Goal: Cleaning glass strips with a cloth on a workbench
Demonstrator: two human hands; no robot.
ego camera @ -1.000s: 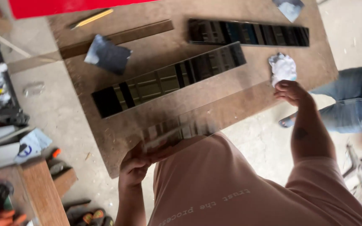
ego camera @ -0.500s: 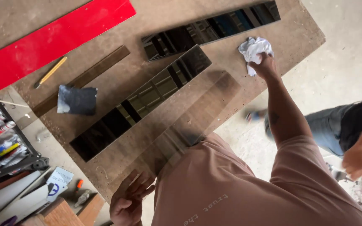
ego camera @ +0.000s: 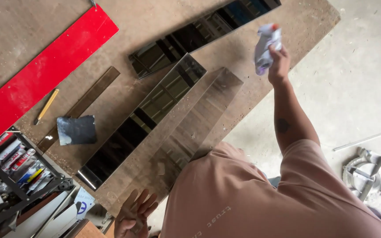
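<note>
Glass strip (ego camera: 190,132): long clear pane, lying diagonally on the table's near edge, beside the dark strips.
Table (ego camera: 155,22): brown board top, dusty.
Red board (ego camera: 45,70): flat at the far left.
Dark mirror strips (ego camera: 142,119): two, parallel to the clear pane.
Left hand (ego camera: 133,213): fingers spread wide, palm against the pane's near end.
Right hand (ego camera: 278,64): raised above the table's corner, closed around a crumpled white cloth (ego camera: 265,46).
Grey pad (ego camera: 76,130): on the table, near a pencil (ego camera: 46,105).
</note>
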